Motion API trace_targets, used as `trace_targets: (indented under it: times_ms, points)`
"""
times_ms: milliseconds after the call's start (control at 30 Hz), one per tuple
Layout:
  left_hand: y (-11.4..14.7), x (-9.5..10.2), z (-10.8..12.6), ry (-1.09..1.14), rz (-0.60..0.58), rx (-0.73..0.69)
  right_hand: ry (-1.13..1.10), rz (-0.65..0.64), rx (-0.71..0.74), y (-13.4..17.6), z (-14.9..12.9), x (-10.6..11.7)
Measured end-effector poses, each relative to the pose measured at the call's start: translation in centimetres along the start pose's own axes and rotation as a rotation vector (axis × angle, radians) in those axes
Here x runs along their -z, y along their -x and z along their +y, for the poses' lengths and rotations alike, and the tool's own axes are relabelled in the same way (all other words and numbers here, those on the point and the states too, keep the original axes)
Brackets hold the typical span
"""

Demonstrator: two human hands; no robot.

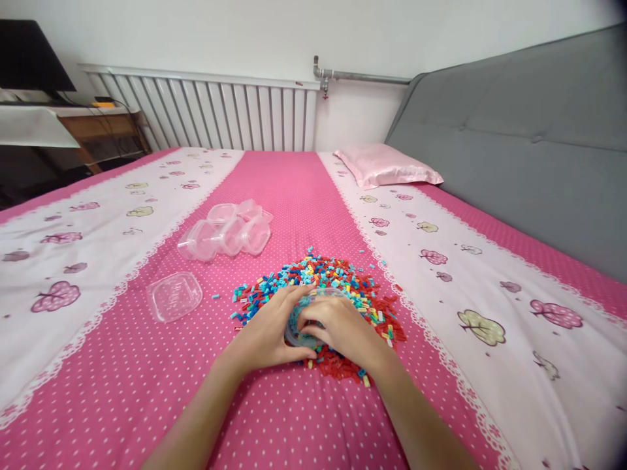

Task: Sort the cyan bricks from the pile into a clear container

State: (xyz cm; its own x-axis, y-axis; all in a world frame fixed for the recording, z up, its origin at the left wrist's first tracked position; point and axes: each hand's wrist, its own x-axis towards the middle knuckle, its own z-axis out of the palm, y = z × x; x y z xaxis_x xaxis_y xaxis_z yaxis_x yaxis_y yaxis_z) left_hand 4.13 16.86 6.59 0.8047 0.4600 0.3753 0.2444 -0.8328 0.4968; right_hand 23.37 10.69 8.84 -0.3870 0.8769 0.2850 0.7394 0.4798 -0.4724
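Observation:
A heap of small building bricks (386, 320) in red, blue, yellow and white lies spread on the pink bedspread. A clear plastic container (292, 333) sits among them. My left hand (267, 333) is wrapped round its left side, thumb at the near edge and fingers at the far side. Over the container's opening is my right hand (343, 326), its fingers curled down into it. Whatever is between those fingertips is hidden. The inside of the container is mostly covered by my right hand.
Several clear plastic containers (230, 232) lie in a cluster farther left, with a clear lid (175, 297) nearer. A pink pillow (385, 166) rests by the grey headboard (519, 124). A radiator (220, 114) stands along the wall, and a desk (98, 124) with a monitor (32, 59) at far left.

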Motion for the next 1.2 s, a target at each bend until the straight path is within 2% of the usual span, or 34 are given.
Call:
trace_targets:
  times_ms: [167,333,500,567,633,700,767,833,900,967,1033,1100,1200]
  points:
    - [0.0,-0.1,0.1,0.008,-0.009,0.017,0.020,-0.044,0.008,0.0,0.2,0.2]
    - [-0.1,0.0,0.2,0.021,-0.013,0.030,-0.017,-0.020,0.000,0.1,0.3,0.4]
    - [-0.1,0.1,0.3,0.027,-0.010,0.023,-0.026,-0.082,0.036,0.3,-0.1,0.4]
    - [0.0,0.0,0.1,0.035,-0.011,0.025,-0.062,-0.053,0.052,0.4,-0.2,0.6]
    - [0.2,0.0,-0.2,0.047,0.001,0.047,-0.175,0.063,0.065,0.5,0.1,1.1]
    - [0.4,0.2,-0.6,0.067,0.029,0.087,-0.325,0.259,0.040,0.8,0.9,1.9]
    - [0.7,0.5,-1.2,0.099,0.055,0.126,-0.423,0.468,-0.051,1.1,2.4,2.5]
    - [1.0,0.8,-1.8,0.120,0.077,0.158,-0.430,0.625,-0.195,1.4,4.3,2.8]
    - [1.2,1.1,-2.4,0.109,0.112,0.190,-0.408,0.720,-0.331,1.6,6.3,2.8]
    - [1.3,1.2,-2.9,0.090,0.144,0.212,-0.391,0.761,-0.429,1.8,7.7,2.5]
    - [1.2,1.2,-3.2,0.074,0.163,0.219,-0.365,0.712,-0.483,1.8,8.4,2.1]
    - [1.1,1.1,-3.3,0.053,0.176,0.218,-0.331,0.582,-0.492,1.7,8.4,1.9]
    - [1.0,0.8,-3.4,0.034,0.174,0.213,-0.273,0.363,-0.418,1.5,7.8,1.6]
